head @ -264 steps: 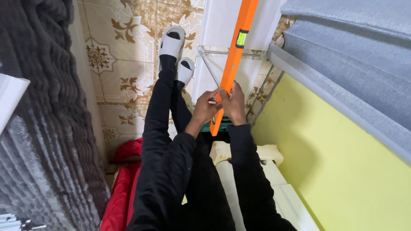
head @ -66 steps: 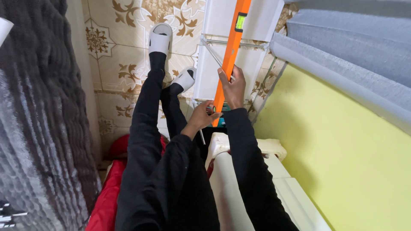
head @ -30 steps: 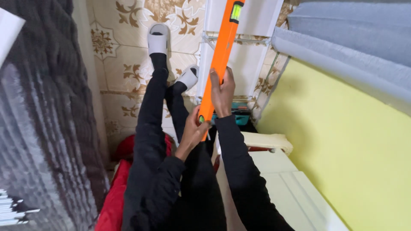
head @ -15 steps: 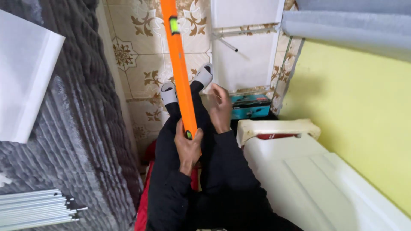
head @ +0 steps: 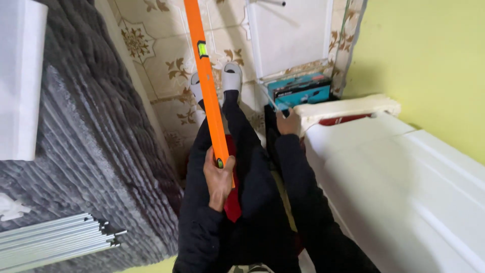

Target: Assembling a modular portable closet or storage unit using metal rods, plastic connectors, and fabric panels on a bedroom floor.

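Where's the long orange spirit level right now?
In the head view, the long orange spirit level is left of centre, its near end gripped in the left hand, running up past the white shoes over the patterned tile floor.

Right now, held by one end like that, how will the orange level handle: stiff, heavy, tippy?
The orange level is probably stiff: it runs straight with no sag. The left hand grips only its near end, so it likely feels tip-heavy and apt to swing. Its smooth faces may slip.
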